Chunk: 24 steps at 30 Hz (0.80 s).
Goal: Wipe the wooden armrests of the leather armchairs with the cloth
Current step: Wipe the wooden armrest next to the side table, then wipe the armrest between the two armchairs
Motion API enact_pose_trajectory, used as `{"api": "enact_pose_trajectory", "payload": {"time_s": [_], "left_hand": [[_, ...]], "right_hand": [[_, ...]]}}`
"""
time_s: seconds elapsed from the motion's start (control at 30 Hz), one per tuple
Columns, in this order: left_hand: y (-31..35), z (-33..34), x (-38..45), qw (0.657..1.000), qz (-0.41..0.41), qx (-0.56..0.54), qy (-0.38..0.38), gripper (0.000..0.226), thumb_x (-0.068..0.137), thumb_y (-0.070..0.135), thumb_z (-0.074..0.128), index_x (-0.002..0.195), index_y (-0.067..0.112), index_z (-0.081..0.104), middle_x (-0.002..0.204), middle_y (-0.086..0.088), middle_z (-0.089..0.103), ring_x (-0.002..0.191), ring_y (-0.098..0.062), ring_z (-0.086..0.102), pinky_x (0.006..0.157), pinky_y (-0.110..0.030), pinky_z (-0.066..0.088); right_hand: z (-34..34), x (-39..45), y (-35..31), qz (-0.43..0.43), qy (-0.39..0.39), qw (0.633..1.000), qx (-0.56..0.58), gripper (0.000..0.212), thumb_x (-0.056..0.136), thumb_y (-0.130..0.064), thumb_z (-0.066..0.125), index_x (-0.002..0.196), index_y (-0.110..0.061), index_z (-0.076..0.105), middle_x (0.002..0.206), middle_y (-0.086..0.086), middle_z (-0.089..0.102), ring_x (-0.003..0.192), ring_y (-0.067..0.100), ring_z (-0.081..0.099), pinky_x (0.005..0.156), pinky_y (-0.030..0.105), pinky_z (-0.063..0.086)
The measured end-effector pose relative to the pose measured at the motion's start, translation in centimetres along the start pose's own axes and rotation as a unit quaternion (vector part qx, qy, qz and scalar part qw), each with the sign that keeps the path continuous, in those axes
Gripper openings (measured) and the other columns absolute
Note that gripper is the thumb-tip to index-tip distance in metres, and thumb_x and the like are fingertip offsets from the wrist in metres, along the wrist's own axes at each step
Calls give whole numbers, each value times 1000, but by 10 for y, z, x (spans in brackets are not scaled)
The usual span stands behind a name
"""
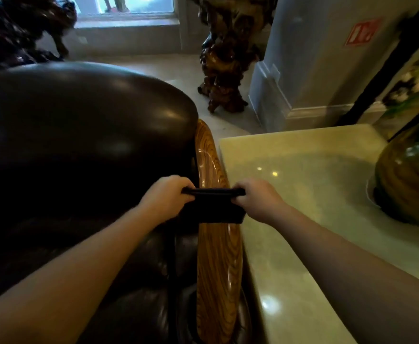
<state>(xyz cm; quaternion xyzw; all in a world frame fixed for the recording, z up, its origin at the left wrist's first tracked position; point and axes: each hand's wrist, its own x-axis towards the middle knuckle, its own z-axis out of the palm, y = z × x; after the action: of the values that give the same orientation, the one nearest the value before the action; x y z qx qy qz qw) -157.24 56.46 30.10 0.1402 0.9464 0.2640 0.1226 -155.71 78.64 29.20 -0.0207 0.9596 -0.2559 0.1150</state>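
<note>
A dark leather armchair [79, 125] fills the left half of the view. Its glossy wooden armrest [218, 264] with strong grain runs from near the bottom centre up to the chair's back. A dark cloth [213, 207] is stretched flat across the armrest about halfway along it. My left hand [166, 199] grips the cloth's left edge and my right hand [258, 199] grips its right edge, one on each side of the armrest.
A pale polished stone side table [302, 194] stands right beside the armrest, with a large rounded ornament [409, 184] on its right. A carved dark wood stand [225, 58] and a grey pillar [302, 58] are beyond, on the tiled floor.
</note>
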Motion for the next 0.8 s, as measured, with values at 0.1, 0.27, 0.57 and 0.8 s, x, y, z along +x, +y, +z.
{"api": "enact_pose_trajectory", "payload": {"time_s": [0.1,0.27,0.57,0.8], "left_hand": [[14,-40,-21,999,-4,30,25,17,87,24,65,102,30,64,91,12,57,79,-1,55,63,-15,41],[26,-90,-70,994,-5,85,62,16,87,24,66,103,27,66,86,15,53,78,-2,51,63,-17,36],[36,-155,-126,966,20,239,94,24,90,15,57,113,19,57,104,-2,61,86,-16,55,70,-27,39],[15,-179,-171,941,59,318,101,29,88,13,56,116,17,56,104,-4,55,85,-20,58,68,-28,46]], "right_hand": [[-26,-13,-31,-39,16,999,-19,16,86,-17,65,102,-16,69,95,6,68,88,24,62,74,34,50],[-57,-36,-90,-115,28,989,-89,16,87,-17,64,102,-20,69,79,-4,58,82,21,59,63,30,43],[-84,-81,-174,-247,97,935,-236,14,86,-7,58,95,-16,63,80,-3,54,76,20,60,66,32,48],[-66,-122,-238,-215,101,928,-286,14,88,-8,57,99,-13,64,95,6,61,85,25,64,74,37,54]]}}
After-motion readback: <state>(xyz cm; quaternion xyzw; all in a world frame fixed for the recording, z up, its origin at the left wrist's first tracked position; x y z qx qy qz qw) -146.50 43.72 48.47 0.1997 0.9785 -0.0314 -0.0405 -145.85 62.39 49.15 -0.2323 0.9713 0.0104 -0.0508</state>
